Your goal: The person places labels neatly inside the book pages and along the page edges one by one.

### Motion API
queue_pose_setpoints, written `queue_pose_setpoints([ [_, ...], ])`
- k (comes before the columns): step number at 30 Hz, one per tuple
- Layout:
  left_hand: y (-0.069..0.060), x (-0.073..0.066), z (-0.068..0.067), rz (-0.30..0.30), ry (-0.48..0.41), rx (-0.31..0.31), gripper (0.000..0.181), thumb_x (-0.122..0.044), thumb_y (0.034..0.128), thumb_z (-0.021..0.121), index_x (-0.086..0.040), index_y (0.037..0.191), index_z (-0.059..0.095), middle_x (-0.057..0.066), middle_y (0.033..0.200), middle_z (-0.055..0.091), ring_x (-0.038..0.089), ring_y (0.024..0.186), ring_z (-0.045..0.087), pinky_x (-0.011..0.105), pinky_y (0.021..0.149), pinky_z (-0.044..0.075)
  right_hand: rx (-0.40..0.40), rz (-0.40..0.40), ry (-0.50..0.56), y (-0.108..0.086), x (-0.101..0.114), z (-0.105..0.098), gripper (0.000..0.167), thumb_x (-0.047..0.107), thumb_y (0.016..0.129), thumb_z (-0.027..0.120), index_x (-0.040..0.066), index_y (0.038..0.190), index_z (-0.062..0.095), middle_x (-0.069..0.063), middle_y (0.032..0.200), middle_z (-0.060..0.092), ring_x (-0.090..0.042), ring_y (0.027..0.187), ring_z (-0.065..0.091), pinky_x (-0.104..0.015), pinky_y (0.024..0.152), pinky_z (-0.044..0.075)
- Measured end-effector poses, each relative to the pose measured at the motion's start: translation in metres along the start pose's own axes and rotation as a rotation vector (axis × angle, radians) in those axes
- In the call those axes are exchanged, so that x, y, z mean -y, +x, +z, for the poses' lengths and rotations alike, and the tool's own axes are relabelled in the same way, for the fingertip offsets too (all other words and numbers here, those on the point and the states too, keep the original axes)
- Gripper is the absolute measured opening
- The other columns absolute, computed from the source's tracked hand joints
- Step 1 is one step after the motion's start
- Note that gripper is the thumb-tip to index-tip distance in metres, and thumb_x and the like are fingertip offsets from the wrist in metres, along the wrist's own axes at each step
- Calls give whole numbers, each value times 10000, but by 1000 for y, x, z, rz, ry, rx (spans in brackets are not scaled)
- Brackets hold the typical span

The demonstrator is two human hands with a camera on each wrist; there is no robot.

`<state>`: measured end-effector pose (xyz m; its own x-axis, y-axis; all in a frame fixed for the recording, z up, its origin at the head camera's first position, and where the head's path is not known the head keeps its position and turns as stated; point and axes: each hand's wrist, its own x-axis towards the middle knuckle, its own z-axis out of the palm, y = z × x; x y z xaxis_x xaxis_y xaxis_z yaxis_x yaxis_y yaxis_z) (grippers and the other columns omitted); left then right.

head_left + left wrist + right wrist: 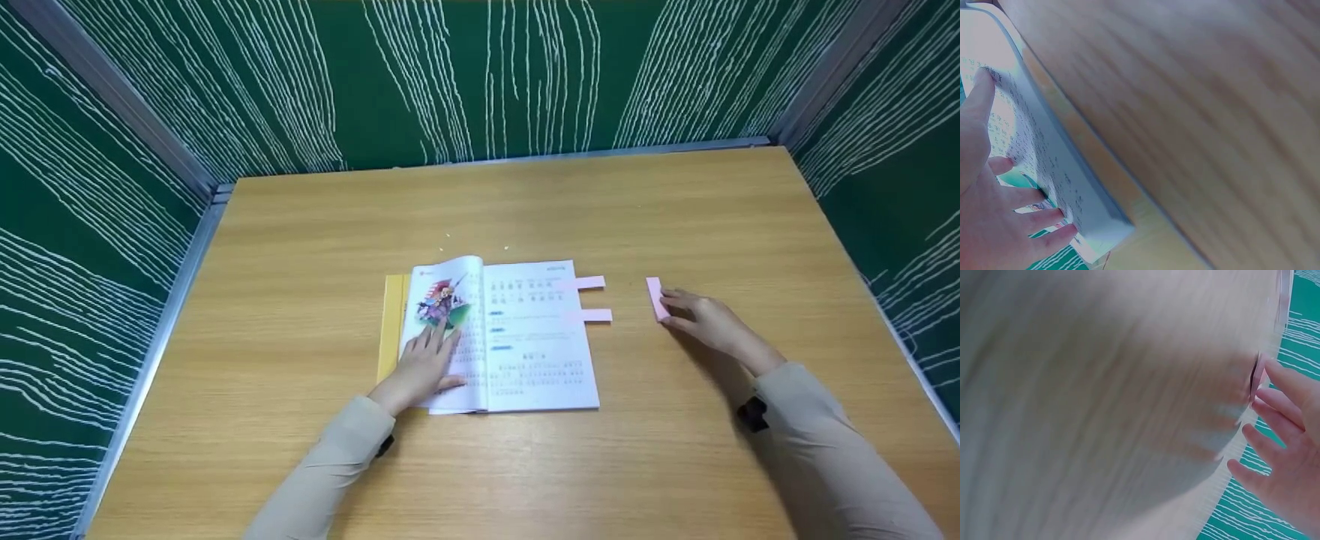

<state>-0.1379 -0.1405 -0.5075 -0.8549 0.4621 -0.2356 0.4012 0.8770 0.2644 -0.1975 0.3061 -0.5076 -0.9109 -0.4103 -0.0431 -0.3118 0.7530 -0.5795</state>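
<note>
An open book lies on the table, its left page showing a colourful picture. My left hand rests spread on that left page, fingertips at the picture; the left wrist view shows the same hand over the printed text. Two pink sticky tabs stick out from the right page's edge. To the right of the book, my right hand holds a small pink sticky-note pad at its edge between thumb and fingers. In the right wrist view the pad shows edge-on at the fingertips.
The yellow cover shows beyond the left page. Several tiny white scraps lie behind the book on the wooden table. Green panels with white streaks stand along the back and both sides.
</note>
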Motion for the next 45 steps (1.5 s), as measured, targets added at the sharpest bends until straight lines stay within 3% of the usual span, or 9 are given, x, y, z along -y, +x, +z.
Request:
queue_pose_setpoints([
  [6, 1, 1, 2, 24, 32, -25, 812, -540, 808, 466, -28, 1390, 224, 247, 1438, 93, 446, 1268, 180, 541, 995, 228, 12, 12, 0, 1, -1, -1, 408, 140, 861, 569, -124, 1164, 501, -318, 1257, 404, -469, 1158, 354, -559, 947, 282],
  [14, 1, 1, 3, 17, 20, -25, 813, -535, 801, 482, -33, 1389, 230, 246, 1437, 103, 440, 1272, 178, 535, 1003, 216, -46, 3, 9, 2, 0, 2, 345, 137, 853, 580, -109, 1095, 567, -288, 1228, 453, -456, 1129, 400, -550, 930, 312],
  [21, 2, 0, 3, 8, 18, -27, 825, -540, 794, 491, -38, 1393, 226, 245, 1437, 108, 442, 1271, 178, 537, 1009, 203, -137, 3, 9, 5, 2, 4, 226, 6, 861, 526, -107, 1043, 597, -283, 1125, 536, -443, 1050, 482, -538, 887, 369],
  [25, 2, 0, 4, 3, 15, -22, 831, -547, 793, 486, -48, 1399, 214, 240, 1441, 97, 439, 1275, 169, 533, 1014, 198, -195, 39, 17, 7, 6, 4, 213, 23, 867, 525, -98, 1020, 611, -278, 1043, 581, -428, 995, 525, -524, 833, 416],
  [32, 2, 0, 3, 10, 33, -22, 823, -546, 805, 468, -37, 1398, 210, 245, 1438, 104, 445, 1269, 178, 535, 1007, 211, -312, -5, 19, 12, 8, 7, 143, -29, 831, 548, -86, 923, 641, -263, 919, 627, -393, 874, 586, -517, 740, 460],
  [40, 0, -2, 0, 14, 37, -23, 821, -535, 808, 478, -28, 1395, 212, 251, 1433, 115, 446, 1265, 189, 534, 1002, 221, -339, 11, 73, 15, 7, 7, 128, -60, 817, 550, -100, 903, 637, -271, 903, 624, -421, 854, 586, -508, 726, 468],
  [45, 0, -1, 0, 7, 36, -17, 824, -540, 806, 476, -35, 1399, 206, 246, 1437, 102, 439, 1271, 179, 529, 1010, 209, -343, 43, 144, 15, 8, 6, 146, 1, 833, 571, -93, 922, 637, -249, 904, 632, -377, 849, 597, -456, 731, 476],
])
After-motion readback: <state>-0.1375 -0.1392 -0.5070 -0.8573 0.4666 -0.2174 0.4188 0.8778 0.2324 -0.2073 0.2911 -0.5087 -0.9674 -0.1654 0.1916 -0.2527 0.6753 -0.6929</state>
